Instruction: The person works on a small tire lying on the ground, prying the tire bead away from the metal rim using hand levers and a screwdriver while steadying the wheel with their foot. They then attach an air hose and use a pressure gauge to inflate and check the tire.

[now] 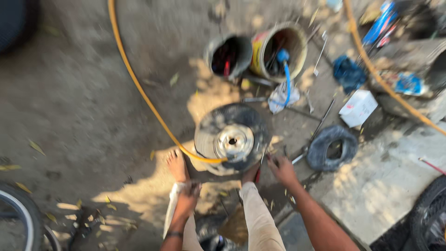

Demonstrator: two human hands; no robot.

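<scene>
A small tyre on a shiny metal wheel hub (233, 139) lies flat on the dirt ground in front of my bare feet. A yellow hose (139, 88) runs to its near rim. My right hand (282, 169) reaches down beside the tyre's right edge, next to thin metal tools; whether it grips one is blurred. My left hand (187, 200) hangs low by my left knee, fingers curled on the pale trouser cloth (173, 204). My left foot (176, 165) rests just left of the tyre.
Two open buckets (278, 51) with tools stand beyond the tyre. A coiled black inner tube (332, 148) lies to the right, with a white box (358, 108), a blue rag (348, 72) and loose metal rods. Bicycle wheels show at the lower left and lower right corners.
</scene>
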